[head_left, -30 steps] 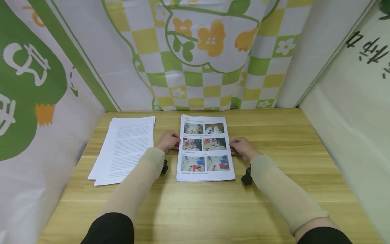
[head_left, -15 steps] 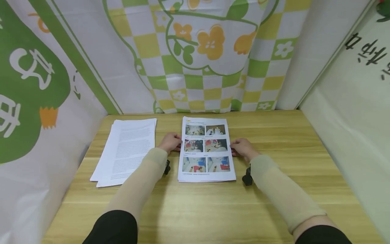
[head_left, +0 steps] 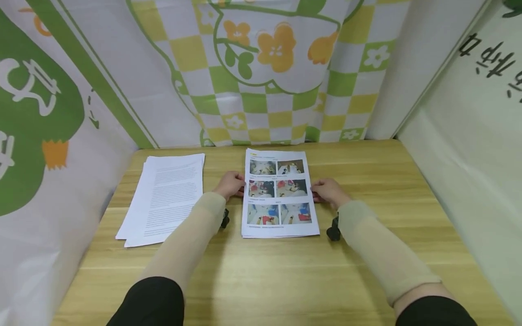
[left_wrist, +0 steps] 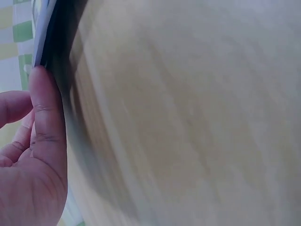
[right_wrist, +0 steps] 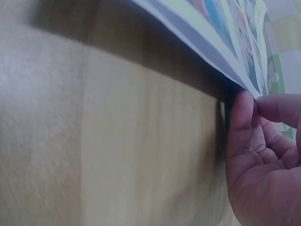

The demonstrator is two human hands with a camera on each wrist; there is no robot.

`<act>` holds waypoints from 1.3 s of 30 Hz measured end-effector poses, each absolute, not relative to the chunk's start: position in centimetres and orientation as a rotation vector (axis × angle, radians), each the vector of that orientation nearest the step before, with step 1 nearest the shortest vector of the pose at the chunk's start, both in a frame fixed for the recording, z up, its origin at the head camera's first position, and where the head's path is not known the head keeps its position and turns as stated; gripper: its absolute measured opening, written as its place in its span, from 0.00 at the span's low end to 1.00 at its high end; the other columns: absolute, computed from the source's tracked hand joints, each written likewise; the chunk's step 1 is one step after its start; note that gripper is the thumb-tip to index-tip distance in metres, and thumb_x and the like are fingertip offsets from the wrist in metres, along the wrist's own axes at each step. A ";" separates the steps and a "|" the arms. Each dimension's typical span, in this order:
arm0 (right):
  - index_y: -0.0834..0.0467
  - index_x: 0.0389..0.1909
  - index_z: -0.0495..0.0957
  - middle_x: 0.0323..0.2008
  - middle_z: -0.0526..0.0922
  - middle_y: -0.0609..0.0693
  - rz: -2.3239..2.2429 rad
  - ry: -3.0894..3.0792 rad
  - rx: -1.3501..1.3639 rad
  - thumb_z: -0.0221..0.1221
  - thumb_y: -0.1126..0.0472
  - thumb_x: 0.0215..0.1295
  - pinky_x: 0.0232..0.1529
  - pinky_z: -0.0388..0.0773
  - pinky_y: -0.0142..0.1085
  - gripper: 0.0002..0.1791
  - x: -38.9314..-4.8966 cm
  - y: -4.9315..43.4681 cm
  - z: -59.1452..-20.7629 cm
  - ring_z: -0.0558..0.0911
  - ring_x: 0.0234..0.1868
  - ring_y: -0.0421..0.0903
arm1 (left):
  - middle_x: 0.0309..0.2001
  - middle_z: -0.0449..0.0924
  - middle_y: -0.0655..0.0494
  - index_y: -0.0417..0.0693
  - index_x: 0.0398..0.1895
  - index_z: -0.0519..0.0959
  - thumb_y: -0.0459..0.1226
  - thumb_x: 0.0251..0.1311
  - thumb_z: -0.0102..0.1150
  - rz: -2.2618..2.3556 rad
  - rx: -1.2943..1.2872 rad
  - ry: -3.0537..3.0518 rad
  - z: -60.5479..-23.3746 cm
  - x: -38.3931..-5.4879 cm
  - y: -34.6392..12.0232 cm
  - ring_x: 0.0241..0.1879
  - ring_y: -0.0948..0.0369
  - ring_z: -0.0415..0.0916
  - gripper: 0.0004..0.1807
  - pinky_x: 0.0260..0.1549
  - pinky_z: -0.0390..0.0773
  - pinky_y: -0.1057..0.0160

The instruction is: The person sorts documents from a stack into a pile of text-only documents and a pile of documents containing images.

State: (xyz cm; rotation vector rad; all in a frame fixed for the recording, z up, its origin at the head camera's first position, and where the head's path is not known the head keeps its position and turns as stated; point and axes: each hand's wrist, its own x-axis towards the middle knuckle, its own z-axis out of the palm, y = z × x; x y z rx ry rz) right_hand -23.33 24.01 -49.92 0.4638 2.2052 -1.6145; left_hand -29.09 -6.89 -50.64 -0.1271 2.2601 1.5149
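In the head view a stack of printed sheets (head_left: 280, 232), with rows of colour photos on its top page, is at the middle of the wooden table. My left hand (head_left: 230, 184) pinches its left long edge; in the left wrist view the thumb (left_wrist: 47, 108) meets that edge. On the opposite side my right hand (head_left: 329, 192) grips the right edge between thumb and index finger (right_wrist: 282, 108). The right wrist view shows the paper edge (right_wrist: 188, 40) raised, with a shadow on the wood below.
Left of my left hand lies a second, uneven pile of text-printed sheets (head_left: 173, 199). The wooden table (head_left: 265, 280) ends at a checkered, flower-printed curtain (head_left: 273, 99) behind. Printed white panels stand at both sides.
Both hands have shifted the photo-printed stack slightly right and away from me, still holding its two sides. The text pile stays put; the head view has swung a little.
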 end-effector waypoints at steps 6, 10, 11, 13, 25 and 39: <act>0.74 0.52 0.70 0.32 0.76 0.55 -1.617 2.205 0.456 0.50 0.68 0.70 0.29 0.79 0.28 0.14 -23.4 23.6 -49.9 0.76 0.25 0.39 | 0.42 0.76 0.41 0.34 0.42 0.74 0.28 0.66 0.51 1.522 -0.137 2.255 -50.4 -28.9 -7.3 0.34 0.54 0.78 0.05 0.32 0.82 0.61; 0.73 0.53 0.70 0.33 0.76 0.55 -1.591 2.212 0.448 0.50 0.67 0.71 0.30 0.79 0.29 0.15 -23.3 23.0 -49.6 0.76 0.27 0.39 | 0.40 0.76 0.41 0.33 0.41 0.73 0.27 0.65 0.50 1.514 -0.138 2.262 -50.8 -29.1 -7.8 0.33 0.54 0.78 0.04 0.31 0.82 0.60; 0.73 0.53 0.70 0.34 0.76 0.55 -1.581 2.216 0.441 0.50 0.67 0.71 0.30 0.79 0.29 0.15 -23.3 22.9 -49.6 0.76 0.27 0.39 | 0.39 0.75 0.42 0.33 0.40 0.73 0.27 0.65 0.51 1.511 -0.143 2.269 -50.9 -29.2 -7.9 0.32 0.54 0.78 0.04 0.30 0.82 0.60; 0.72 0.53 0.71 0.35 0.76 0.55 -1.573 2.216 0.435 0.50 0.66 0.71 0.31 0.79 0.29 0.15 -23.4 22.5 -49.6 0.76 0.28 0.40 | 0.40 0.76 0.41 0.33 0.41 0.73 0.27 0.65 0.51 1.500 -0.161 2.286 -50.9 -29.2 -8.2 0.33 0.53 0.78 0.05 0.30 0.82 0.59; 0.70 0.51 0.74 0.33 0.77 0.55 -1.472 2.296 0.446 0.51 0.65 0.71 0.28 0.77 0.27 0.14 -23.9 21.7 -49.4 0.76 0.26 0.39 | 0.40 0.77 0.42 0.34 0.43 0.76 0.28 0.63 0.54 1.433 -0.198 2.405 -50.8 -29.4 -8.6 0.30 0.57 0.77 0.07 0.27 0.82 0.64; 0.66 0.45 0.78 0.34 0.80 0.57 -1.112 2.571 0.349 0.52 0.62 0.68 0.27 0.74 0.32 0.13 -24.0 20.9 -49.3 0.78 0.29 0.46 | 0.30 0.79 0.49 0.40 0.40 0.79 0.37 0.63 0.56 1.053 -0.097 2.646 -50.1 -29.1 -9.0 0.24 0.59 0.76 0.09 0.29 0.75 0.63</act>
